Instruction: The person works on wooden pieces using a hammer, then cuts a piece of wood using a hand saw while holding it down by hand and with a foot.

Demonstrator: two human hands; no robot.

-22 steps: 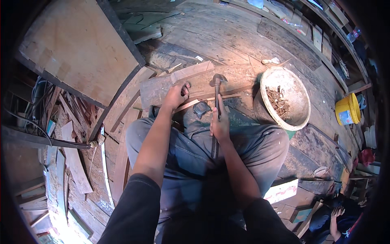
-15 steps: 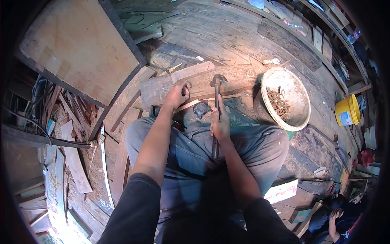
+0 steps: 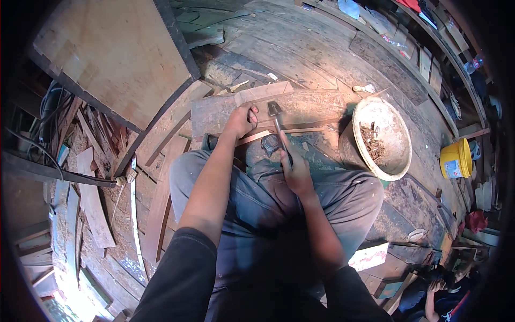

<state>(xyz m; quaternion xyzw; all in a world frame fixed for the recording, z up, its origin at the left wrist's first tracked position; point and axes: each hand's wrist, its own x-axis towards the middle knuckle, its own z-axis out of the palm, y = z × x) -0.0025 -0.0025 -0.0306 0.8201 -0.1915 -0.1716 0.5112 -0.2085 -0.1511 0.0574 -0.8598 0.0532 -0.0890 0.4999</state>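
Note:
My right hand point(image 3: 296, 173) is wrapped round the handle of a hammer point(image 3: 276, 111), whose head is raised over a wide wooden board point(image 3: 316, 107) in front of my knees. The fingers of my left hand point(image 3: 241, 121) are curled closed at the board's near edge, beside a short wood strip point(image 3: 264, 92) lying across its far side. What they pinch, if anything, is too small to make out. A dark round tape measure point(image 3: 270, 143) rests between my hands, near a thin pale strip point(image 3: 253, 137).
On the right stands a whitish bucket point(image 3: 350, 140) with brown nail-like pieces point(image 3: 371, 142) inside. Farther right is a yellow pail point(image 3: 453, 159). A large framed panel point(image 3: 118, 59) rises at the left, above loose planks point(image 3: 95, 198). Another person point(image 3: 434, 295) sits at the lower right.
The hammer has tilted, its head swinging left toward my left hand. My right hand has shifted slightly right. The whole view has turned a little.

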